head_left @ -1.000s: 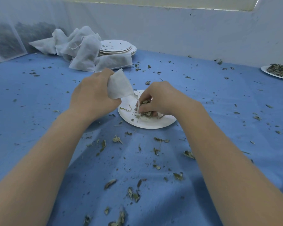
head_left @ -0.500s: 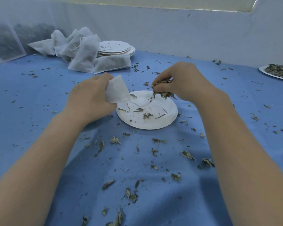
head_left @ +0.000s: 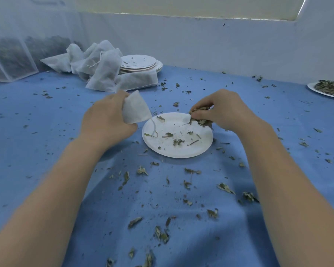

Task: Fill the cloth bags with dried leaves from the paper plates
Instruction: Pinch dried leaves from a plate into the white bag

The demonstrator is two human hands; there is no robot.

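Observation:
A white paper plate lies in the middle of the blue cloth with a few dried leaf scraps on it. My left hand grips a small white cloth bag just left of the plate, its drawstring hanging down onto the plate. My right hand hovers over the plate's far right rim and pinches a clump of dried leaves.
A heap of white cloth bags and a stack of paper plates sit at the back. Another plate of leaves is at the far right edge. Mesh containers of leaves stand at back left. Loose leaves litter the blue cloth.
My right hand picked a clump of leaves off the plate and lifted it up to the plate's far right side. My left hand with the bag stayed about where it was.

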